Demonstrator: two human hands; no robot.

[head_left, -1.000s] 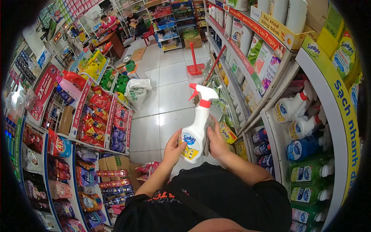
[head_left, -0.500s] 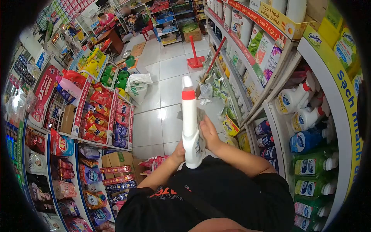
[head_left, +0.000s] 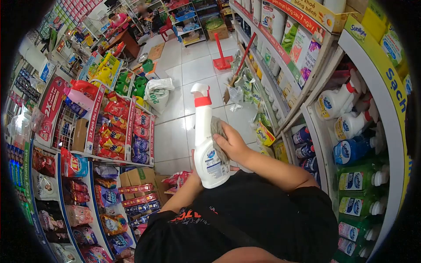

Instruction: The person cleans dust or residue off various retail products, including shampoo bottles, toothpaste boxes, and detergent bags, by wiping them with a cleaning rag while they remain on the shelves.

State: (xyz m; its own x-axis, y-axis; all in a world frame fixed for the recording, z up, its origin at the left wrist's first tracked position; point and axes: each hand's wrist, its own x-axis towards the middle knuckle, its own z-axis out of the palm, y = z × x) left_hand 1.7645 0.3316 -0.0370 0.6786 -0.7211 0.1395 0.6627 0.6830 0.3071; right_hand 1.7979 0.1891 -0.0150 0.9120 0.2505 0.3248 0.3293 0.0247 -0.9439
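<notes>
A white spray bottle (head_left: 212,160) with a red collar and a white nozzle is upright before my chest, its printed label partly turned toward me. My right hand (head_left: 232,142) presses a grey cloth (head_left: 218,131) against the bottle's right side, fingers closed on the cloth. Mostly hidden behind the bottle, my left hand (head_left: 193,172) supports it from the left and below.
Shelves of bottles (head_left: 357,182) stand close on my right, bagged goods (head_left: 79,193) on my left. A red dustpan (head_left: 222,62), a broom and a white sack (head_left: 158,94) are on the tiled floor (head_left: 184,74). Two people are at the far end.
The bottle has turned so its label shows more, and its top has shifted left. My right hand and the cloth have moved up along its side. The view has shifted slightly.
</notes>
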